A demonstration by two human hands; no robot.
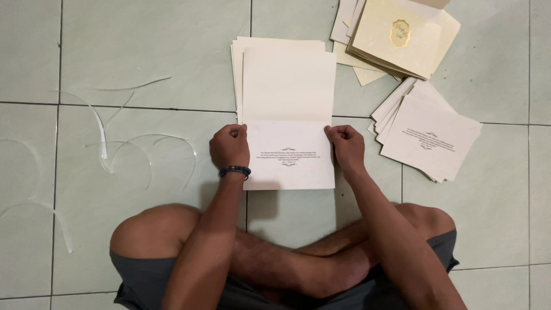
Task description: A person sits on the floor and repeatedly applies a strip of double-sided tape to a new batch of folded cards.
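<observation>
On the pale green tiled floor (143, 57), both hands press one cream paper sheet (288, 115).

Between the crossed legs (275, 258) and a stack of the same cream sheets (236, 63), this sheet lies flat, with its lower part carrying small printed text; the left hand (229, 146), with a dark bead bracelet (234, 171), is curled closed at the left edge of the sheet; the right hand (346, 146) is curled closed at the right edge; near the far right corner lie yellowish envelopes (402, 34) and a pile of square cream cards (427, 138); thin clear plastic strips (103, 138) lie on the left side.

Both hands (229, 146) (346, 147) on cream card (288, 115) (tiled floor (143, 51))
</observation>
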